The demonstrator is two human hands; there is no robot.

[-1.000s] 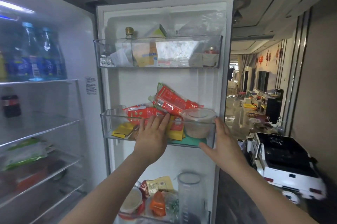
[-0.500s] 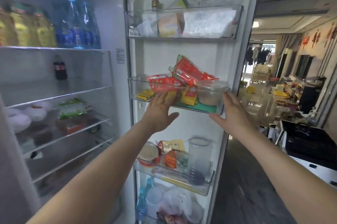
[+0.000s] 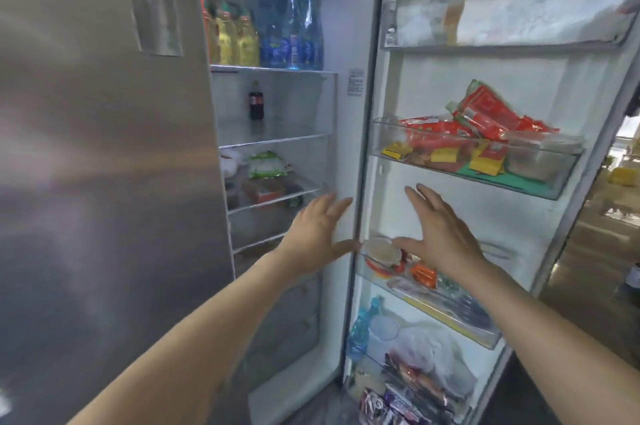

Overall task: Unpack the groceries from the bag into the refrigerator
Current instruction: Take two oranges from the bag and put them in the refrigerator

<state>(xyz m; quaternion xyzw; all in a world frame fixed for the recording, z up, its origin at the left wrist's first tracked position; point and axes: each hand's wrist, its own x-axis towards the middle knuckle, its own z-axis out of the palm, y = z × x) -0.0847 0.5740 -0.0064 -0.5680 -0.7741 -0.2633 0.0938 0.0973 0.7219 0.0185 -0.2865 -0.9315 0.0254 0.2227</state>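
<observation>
The refrigerator's right door [image 3: 485, 85] stands open, its inner bins facing me. The middle door bin [image 3: 398, 137] holds red packets [image 3: 485, 113], yellow packets and a clear lidded tub [image 3: 540, 161]. My left hand [image 3: 318, 234] is held out flat with spread fingers in front of the fridge's inner side wall, empty. My right hand [image 3: 443, 234] is also flat and empty, hovering below the middle bin and above the lower bin [image 3: 450, 317]. No grocery bag is in view.
The closed steel left door [image 3: 104, 182] fills the left. Inside, the top shelf carries yellow and blue bottles [image 3: 270, 36]; a small cola bottle [image 3: 256, 106] stands below; wrapped food [image 3: 266, 168] lies on the third shelf. The bottom door bins hold bags, bottles and cups.
Both hands have dropped away from the middle door bin and drifted left. The view has swung left, bringing the steel left door and fridge interior into sight.
</observation>
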